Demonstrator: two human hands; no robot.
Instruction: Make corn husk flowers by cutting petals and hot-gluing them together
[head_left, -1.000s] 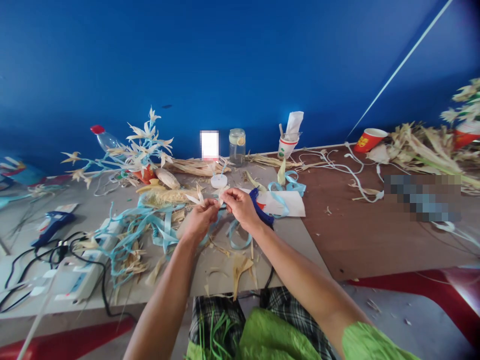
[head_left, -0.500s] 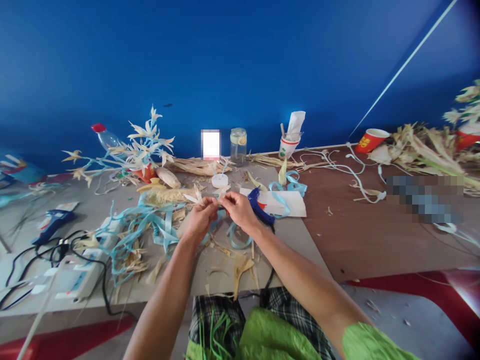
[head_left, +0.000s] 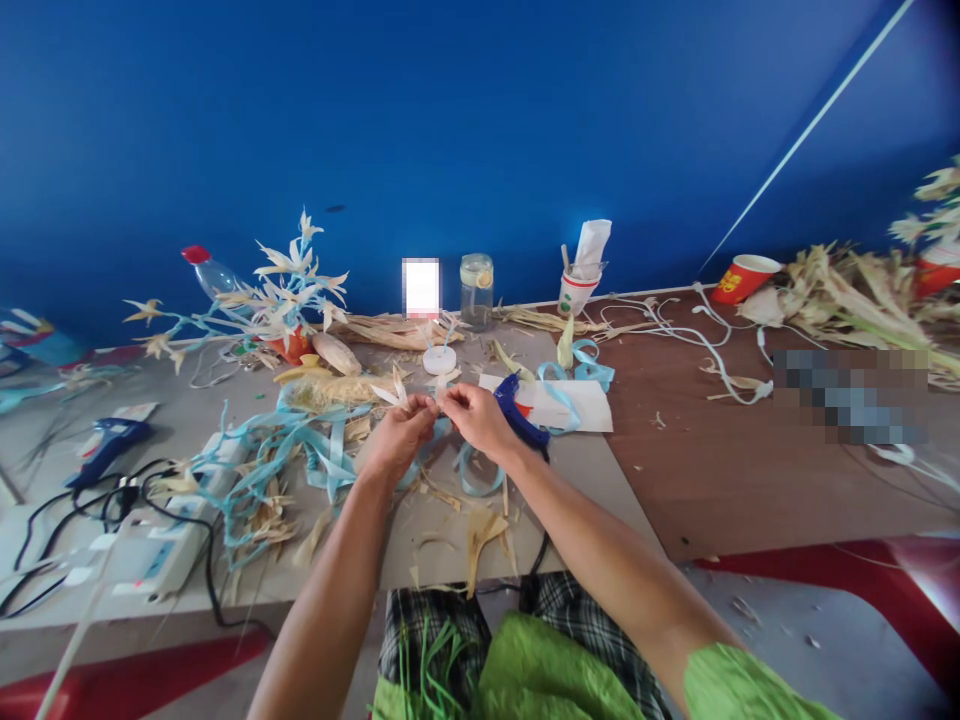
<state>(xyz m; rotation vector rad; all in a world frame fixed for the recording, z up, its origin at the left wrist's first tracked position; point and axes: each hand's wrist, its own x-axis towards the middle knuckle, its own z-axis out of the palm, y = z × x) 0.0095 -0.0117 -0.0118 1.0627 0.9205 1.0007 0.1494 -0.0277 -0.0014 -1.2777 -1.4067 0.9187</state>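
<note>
My left hand (head_left: 403, 430), fingers pressed together, pinches white husk petals (head_left: 394, 392) left of the blue glue gun (head_left: 517, 410); my right hand (head_left: 478, 417), just beside that gun, pinches a small pale husk piece (head_left: 442, 381) between thumb and finger. A white disc (head_left: 439, 362) sits beyond and left of the gun, white paper (head_left: 594, 412) to the gun's right.

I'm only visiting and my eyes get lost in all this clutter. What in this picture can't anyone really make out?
All in the head view:
- What, if anything, the right hand pinches: the hand itself covers it.
- The lower ends of the pale petals: hidden by the left hand.
- The long dark object: pixelated.
- The white rectangle: pixelated.
- The far-right red cup: cut off by the picture's edge.
</note>
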